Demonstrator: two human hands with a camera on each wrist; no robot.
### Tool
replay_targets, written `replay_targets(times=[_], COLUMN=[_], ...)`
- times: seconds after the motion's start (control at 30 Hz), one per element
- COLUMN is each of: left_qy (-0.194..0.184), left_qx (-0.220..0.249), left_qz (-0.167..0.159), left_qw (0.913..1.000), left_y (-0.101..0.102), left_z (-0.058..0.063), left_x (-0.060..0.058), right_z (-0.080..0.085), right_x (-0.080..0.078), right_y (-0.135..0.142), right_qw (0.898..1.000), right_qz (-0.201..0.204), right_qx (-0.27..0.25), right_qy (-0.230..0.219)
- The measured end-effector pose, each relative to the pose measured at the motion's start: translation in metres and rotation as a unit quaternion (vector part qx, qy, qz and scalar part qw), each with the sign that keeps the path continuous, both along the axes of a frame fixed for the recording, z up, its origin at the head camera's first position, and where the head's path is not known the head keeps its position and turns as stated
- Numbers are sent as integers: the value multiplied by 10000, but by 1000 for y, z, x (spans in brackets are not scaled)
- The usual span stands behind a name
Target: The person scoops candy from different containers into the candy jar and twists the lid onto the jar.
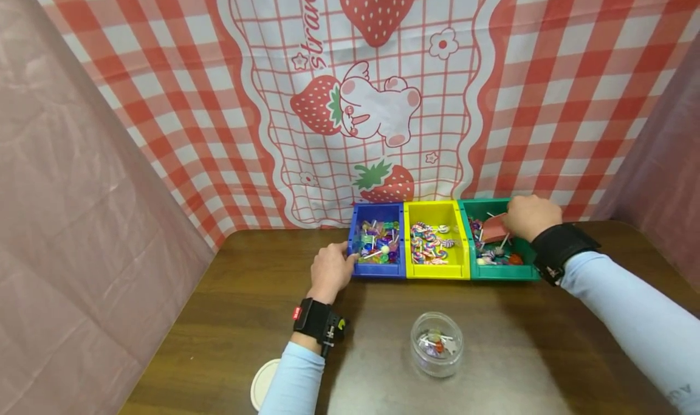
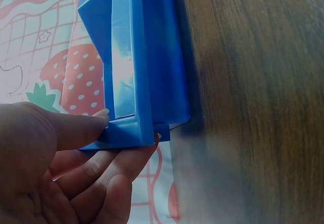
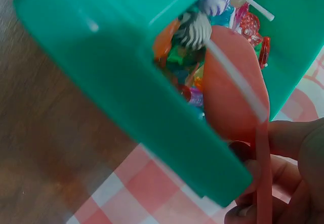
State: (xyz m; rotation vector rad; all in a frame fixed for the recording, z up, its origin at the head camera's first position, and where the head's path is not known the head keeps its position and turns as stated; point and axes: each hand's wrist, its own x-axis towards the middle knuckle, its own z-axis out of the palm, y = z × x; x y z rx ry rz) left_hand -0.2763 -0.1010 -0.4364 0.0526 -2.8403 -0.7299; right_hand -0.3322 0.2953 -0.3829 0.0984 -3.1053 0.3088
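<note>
My left hand (image 1: 330,270) pinches the near left corner of the blue bin (image 2: 161,57), thumb on the rim and fingers beneath it. Small colourful beads and candy charms lie in that bin. My right hand (image 1: 531,216) grips the handle of a pink spoon (image 3: 223,102), whose bowl dips into the green bin (image 1: 500,273). Mixed lollipop charms and bright pieces surround the bowl, and a white stick (image 3: 235,77) lies across it. Between these bins stands the yellow bin (image 1: 437,271), holding striped lollipop charms (image 1: 432,245).
A clear round jar (image 1: 437,367) with some charms inside stands on the wooden table (image 1: 377,342), nearer me than the bins. A white round lid (image 1: 261,383) lies beside my left forearm. A checked strawberry cloth (image 1: 377,99) hangs behind the bins.
</note>
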Motion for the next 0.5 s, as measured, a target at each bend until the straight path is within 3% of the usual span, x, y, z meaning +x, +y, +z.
replay_targets(times=[0.5], left_qy=[55], left_qx=[-30], left_qz=[-28], left_qw=[10000], left_y=[0], left_z=[2], left_x=[2], right_z=[-15], right_x=[-2], right_y=[-7], right_qw=[9999], right_qz=[74], right_qx=[-29], right_qy=[152])
